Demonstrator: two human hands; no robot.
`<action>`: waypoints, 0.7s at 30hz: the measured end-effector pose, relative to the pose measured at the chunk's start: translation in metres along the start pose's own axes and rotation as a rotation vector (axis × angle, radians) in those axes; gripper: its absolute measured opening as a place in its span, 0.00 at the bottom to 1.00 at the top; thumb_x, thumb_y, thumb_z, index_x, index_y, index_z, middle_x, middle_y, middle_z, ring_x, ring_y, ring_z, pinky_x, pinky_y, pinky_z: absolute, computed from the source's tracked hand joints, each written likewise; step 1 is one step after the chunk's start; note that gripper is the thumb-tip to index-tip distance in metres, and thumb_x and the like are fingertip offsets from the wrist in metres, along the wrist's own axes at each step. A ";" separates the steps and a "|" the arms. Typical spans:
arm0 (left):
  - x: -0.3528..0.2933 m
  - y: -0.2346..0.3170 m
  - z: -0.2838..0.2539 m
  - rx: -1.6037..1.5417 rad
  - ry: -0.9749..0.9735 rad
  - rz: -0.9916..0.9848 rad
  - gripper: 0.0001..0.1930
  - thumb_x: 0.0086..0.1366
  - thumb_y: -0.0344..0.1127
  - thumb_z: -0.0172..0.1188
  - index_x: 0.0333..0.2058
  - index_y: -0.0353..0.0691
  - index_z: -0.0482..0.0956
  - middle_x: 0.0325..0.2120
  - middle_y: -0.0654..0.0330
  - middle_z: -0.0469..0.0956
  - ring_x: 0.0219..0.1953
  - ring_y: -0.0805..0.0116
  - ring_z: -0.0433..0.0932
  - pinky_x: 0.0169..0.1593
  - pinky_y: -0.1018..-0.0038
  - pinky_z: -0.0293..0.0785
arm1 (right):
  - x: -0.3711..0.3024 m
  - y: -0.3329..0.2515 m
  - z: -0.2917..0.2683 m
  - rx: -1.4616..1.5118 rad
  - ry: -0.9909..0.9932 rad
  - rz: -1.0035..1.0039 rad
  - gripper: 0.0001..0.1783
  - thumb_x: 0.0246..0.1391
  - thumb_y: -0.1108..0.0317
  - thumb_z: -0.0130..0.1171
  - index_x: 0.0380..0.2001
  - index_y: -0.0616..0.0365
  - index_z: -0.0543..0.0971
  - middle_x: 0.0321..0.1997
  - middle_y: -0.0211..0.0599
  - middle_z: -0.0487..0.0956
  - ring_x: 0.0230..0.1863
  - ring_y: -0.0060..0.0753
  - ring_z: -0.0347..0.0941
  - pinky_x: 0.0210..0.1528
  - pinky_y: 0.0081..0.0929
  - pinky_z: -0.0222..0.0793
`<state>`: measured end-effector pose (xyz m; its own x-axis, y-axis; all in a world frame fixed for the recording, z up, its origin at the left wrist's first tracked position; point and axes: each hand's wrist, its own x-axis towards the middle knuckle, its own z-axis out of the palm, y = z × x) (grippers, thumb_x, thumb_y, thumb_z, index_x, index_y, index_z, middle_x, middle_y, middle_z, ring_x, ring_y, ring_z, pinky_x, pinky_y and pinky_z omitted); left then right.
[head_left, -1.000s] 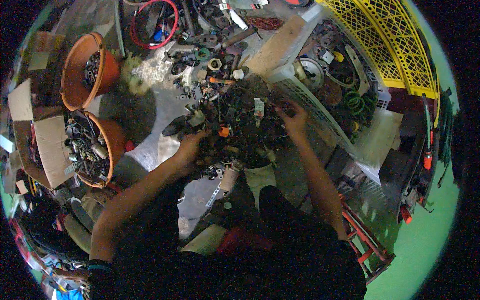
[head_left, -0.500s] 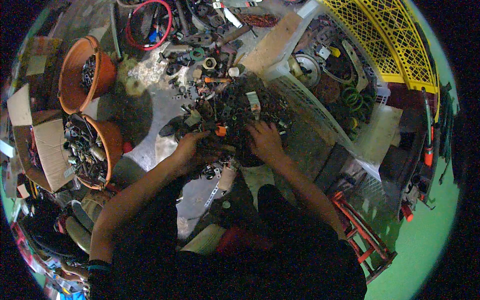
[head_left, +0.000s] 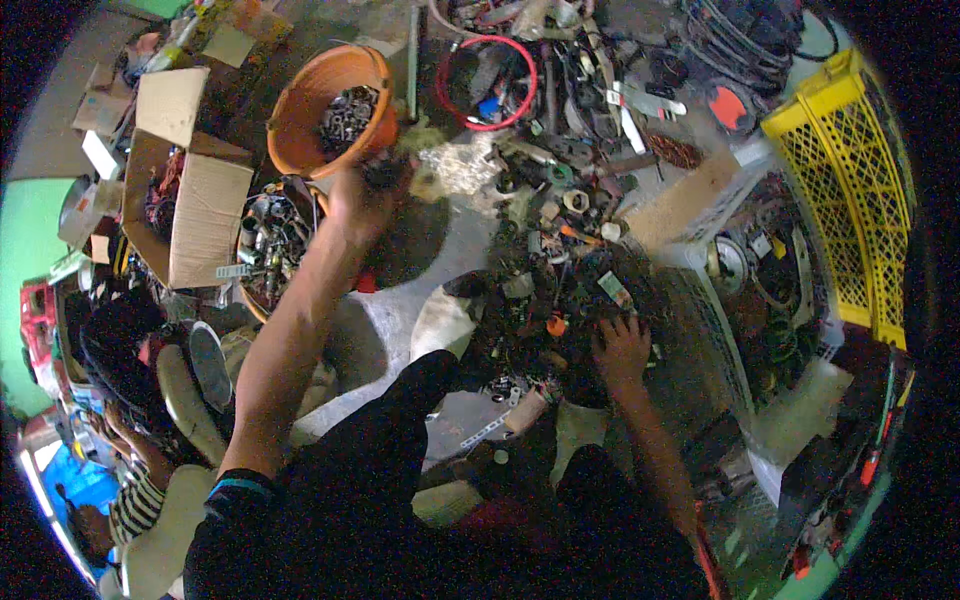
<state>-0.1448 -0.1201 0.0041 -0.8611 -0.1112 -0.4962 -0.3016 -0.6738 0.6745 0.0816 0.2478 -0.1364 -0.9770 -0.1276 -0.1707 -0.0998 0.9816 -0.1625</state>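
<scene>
My left hand (head_left: 362, 205) is stretched out at the lower rim of the upper orange bucket (head_left: 290, 128), which holds small metal parts (head_left: 347, 118). Its fingers are curled around something dark, too blurred and shadowed to make out. My right hand (head_left: 622, 350) rests on a pile of mixed metal scrap (head_left: 530, 300), fingers spread and pointing away from me, with nothing seen in them. Near it in the pile lie a small orange piece (head_left: 556, 325) and a pale flat piece (head_left: 614, 290).
Below the upper bucket, a second bucket of metal parts (head_left: 275, 235) is partly behind my left forearm. An open cardboard box (head_left: 210, 215) stands left of it. Crates, one yellow (head_left: 850, 190), line the right. A red hose loop (head_left: 535, 85) lies beyond. A person in striped clothing (head_left: 138, 505) is at lower left.
My left hand has left the scrap pile and reached up and left to the orange bucket, with something dark in it. My right hand stays on the pile. The view has swung left.
</scene>
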 end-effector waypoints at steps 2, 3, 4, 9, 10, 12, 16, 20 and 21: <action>0.030 0.042 -0.019 -0.034 -0.063 0.097 0.13 0.67 0.35 0.40 0.44 0.34 0.67 0.40 0.51 0.71 0.44 0.55 0.71 0.50 0.58 0.72 | 0.004 -0.003 -0.009 -0.012 -0.018 -0.024 0.26 0.45 0.56 0.62 0.49 0.48 0.74 0.54 0.36 0.72 0.61 0.52 0.60 0.57 0.58 0.55; 0.035 0.054 -0.021 -0.052 -0.097 0.131 0.14 0.67 0.35 0.38 0.45 0.34 0.67 0.41 0.51 0.71 0.46 0.55 0.71 0.51 0.58 0.72 | 0.005 -0.006 -0.018 -0.021 -0.070 -0.018 0.26 0.45 0.56 0.62 0.49 0.48 0.74 0.53 0.36 0.72 0.60 0.53 0.60 0.57 0.58 0.55; 0.038 0.057 -0.023 -0.017 -0.104 0.200 0.16 0.67 0.35 0.36 0.46 0.33 0.66 0.43 0.51 0.71 0.47 0.54 0.71 0.51 0.59 0.72 | 0.005 -0.008 -0.023 -0.029 -0.121 -0.008 0.25 0.46 0.56 0.62 0.49 0.48 0.74 0.53 0.36 0.73 0.60 0.53 0.60 0.57 0.57 0.54; 0.074 0.055 -0.073 0.333 -0.245 0.602 0.17 0.66 0.36 0.36 0.46 0.33 0.68 0.42 0.52 0.73 0.45 0.55 0.73 0.49 0.63 0.71 | -0.007 -0.005 -0.014 0.101 0.006 -0.018 0.24 0.45 0.57 0.63 0.46 0.53 0.75 0.50 0.42 0.74 0.59 0.55 0.61 0.58 0.59 0.53; 0.073 0.050 -0.075 0.267 -0.207 0.513 0.16 0.66 0.35 0.37 0.44 0.33 0.70 0.41 0.52 0.74 0.44 0.55 0.74 0.49 0.64 0.71 | -0.008 -0.007 -0.015 0.142 0.038 -0.004 0.24 0.45 0.57 0.63 0.46 0.54 0.76 0.49 0.44 0.74 0.58 0.55 0.61 0.58 0.59 0.52; 0.056 0.025 -0.064 0.174 -0.126 0.304 0.15 0.64 0.35 0.40 0.40 0.33 0.72 0.38 0.52 0.75 0.43 0.56 0.74 0.49 0.65 0.71 | -0.009 -0.013 -0.027 0.242 0.099 0.031 0.21 0.45 0.60 0.64 0.43 0.56 0.77 0.46 0.46 0.75 0.54 0.53 0.66 0.57 0.53 0.57; -0.021 -0.056 -0.010 0.427 -0.221 0.009 0.11 0.62 0.31 0.47 0.35 0.29 0.75 0.33 0.52 0.77 0.36 0.60 0.77 0.41 0.66 0.76 | 0.005 -0.045 -0.077 0.715 0.157 0.079 0.15 0.45 0.66 0.65 0.38 0.59 0.79 0.40 0.45 0.78 0.43 0.45 0.75 0.49 0.37 0.69; -0.093 -0.095 0.032 0.907 -0.739 -0.277 0.15 0.62 0.37 0.57 0.41 0.31 0.77 0.36 0.53 0.80 0.37 0.66 0.79 0.43 0.71 0.74 | 0.015 -0.074 -0.113 0.832 0.244 -0.002 0.14 0.42 0.73 0.67 0.36 0.60 0.79 0.37 0.41 0.80 0.38 0.35 0.78 0.42 0.28 0.73; -0.103 -0.098 0.043 1.072 -0.848 -0.172 0.14 0.62 0.37 0.57 0.40 0.31 0.78 0.34 0.53 0.80 0.37 0.68 0.78 0.41 0.71 0.75 | 0.013 -0.074 -0.112 0.854 0.272 0.000 0.14 0.42 0.73 0.67 0.35 0.60 0.79 0.37 0.41 0.80 0.37 0.34 0.78 0.42 0.28 0.73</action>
<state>-0.0438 -0.0112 0.0123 -0.6479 0.6516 -0.3946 -0.2605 0.2972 0.9186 0.0551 0.1897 -0.0177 -0.9987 0.0176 0.0480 -0.0315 0.5276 -0.8489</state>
